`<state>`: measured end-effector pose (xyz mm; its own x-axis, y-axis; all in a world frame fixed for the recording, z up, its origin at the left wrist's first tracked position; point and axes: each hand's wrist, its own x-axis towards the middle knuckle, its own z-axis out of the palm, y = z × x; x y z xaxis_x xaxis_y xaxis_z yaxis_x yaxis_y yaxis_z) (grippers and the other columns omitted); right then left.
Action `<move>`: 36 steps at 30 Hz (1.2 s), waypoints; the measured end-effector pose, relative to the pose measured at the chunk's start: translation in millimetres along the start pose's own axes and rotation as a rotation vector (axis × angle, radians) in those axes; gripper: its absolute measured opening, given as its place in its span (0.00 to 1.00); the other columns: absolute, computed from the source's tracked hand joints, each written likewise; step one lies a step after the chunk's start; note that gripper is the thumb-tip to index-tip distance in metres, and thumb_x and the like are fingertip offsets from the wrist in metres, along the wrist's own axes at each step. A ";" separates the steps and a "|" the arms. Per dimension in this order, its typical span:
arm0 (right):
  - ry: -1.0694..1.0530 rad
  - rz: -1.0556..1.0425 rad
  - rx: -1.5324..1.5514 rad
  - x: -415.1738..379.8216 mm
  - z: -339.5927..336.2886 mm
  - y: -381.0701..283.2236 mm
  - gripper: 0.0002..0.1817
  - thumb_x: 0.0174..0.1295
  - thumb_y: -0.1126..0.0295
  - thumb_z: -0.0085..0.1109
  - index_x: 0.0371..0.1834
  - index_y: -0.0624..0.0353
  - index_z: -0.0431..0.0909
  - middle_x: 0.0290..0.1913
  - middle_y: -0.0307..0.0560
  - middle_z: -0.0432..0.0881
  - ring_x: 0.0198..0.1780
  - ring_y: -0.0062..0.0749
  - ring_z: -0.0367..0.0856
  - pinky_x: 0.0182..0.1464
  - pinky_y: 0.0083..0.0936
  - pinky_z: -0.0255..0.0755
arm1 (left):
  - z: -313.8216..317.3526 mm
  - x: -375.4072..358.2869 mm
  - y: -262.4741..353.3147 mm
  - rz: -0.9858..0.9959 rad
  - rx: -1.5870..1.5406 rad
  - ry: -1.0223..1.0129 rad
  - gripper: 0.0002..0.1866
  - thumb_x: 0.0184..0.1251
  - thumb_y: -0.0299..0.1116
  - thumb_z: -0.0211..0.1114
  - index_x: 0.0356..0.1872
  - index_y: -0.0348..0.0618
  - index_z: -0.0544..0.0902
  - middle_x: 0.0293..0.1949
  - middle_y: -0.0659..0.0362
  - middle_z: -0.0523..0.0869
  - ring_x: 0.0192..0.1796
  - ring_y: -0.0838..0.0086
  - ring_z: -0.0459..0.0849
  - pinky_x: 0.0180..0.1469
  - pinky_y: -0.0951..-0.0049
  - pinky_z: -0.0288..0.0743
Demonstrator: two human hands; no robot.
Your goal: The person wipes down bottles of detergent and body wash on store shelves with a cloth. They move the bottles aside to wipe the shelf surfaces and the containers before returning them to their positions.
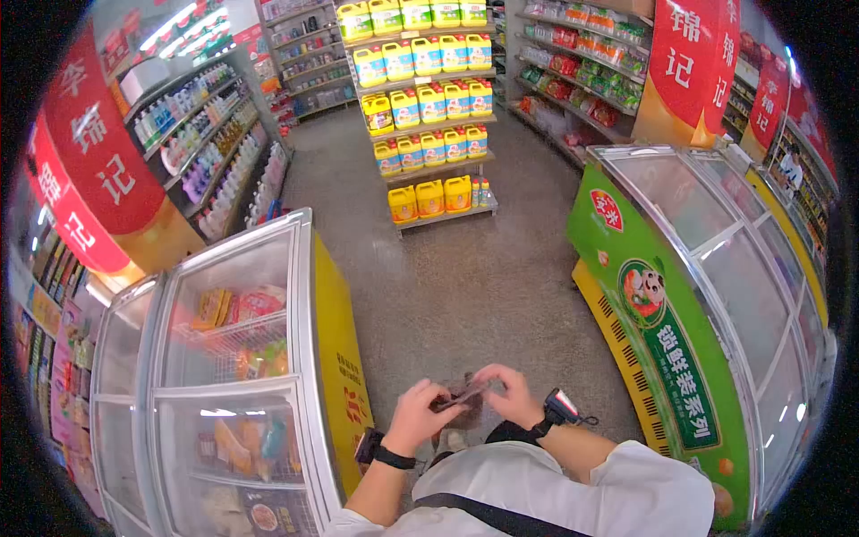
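Observation:
My left hand [418, 417] and my right hand [506, 394] are held close together in front of my waist. Between them stretches a thin, dark, crumpled piece that looks like plastic film [463, 395]. Fingers and thumb of each hand pinch one side of it. What kind of thing it is stays too small and blurred to make out. A black strap with a device [369, 445] is around my left wrist, and another strapped device [562, 406] sits on my right wrist.
A glass-topped freezer [309, 358] with packaged food stands close on my left, a green chest freezer [644, 313] on my right. Ahead, a shelf rack [443, 227] carries yellow jugs. Stocked shelves line both sides, and grey floor [447, 304] runs between.

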<state>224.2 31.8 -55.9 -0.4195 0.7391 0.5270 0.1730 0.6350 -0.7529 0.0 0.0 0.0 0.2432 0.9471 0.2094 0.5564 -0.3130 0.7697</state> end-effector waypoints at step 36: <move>0.243 1.228 0.858 544.1 15.1 466.7 0.13 0.71 0.60 0.53 0.54 0.51 0.74 0.49 0.39 0.79 0.53 0.30 0.76 0.55 0.32 0.71 | -105.6 658.4 -309.0 -0.199 -0.268 0.392 0.12 0.54 0.24 0.64 0.39 0.40 0.73 0.27 0.56 0.78 0.29 0.73 0.77 0.35 0.71 0.73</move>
<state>63.2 727.0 -126.5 -0.2385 0.7689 -0.5932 -0.2962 -0.6394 -0.7096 -95.7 727.7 -36.3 -0.1911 0.9580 0.2139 0.3262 -0.1436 0.9343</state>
